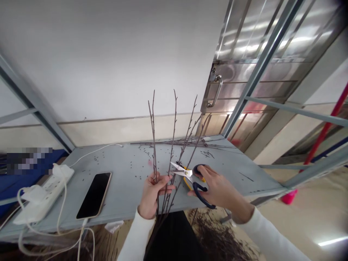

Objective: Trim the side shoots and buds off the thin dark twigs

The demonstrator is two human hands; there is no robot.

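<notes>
My left hand (156,188) is closed round the lower part of several thin, dark, branching twigs (173,134), which stand upright and fan out at the top. In my right hand (217,186) is a pair of scissors (187,173) with dark blue handle loops. Its blades are spread and point left, close to one twig stem and the fingers of my left hand. I cannot tell whether they touch the stem. Behind the scissors, partly covered, a yellow-handled tool (187,184) lies on the grey shelf (119,181).
More twigs (174,142) lie along the shelf's back edge, with small dark bits scattered about. A phone (94,195) on a cable and a white power strip (46,192) are at left. Cut twig pieces (223,237) are heaped below the front edge. Metal posts (261,69) frame both sides.
</notes>
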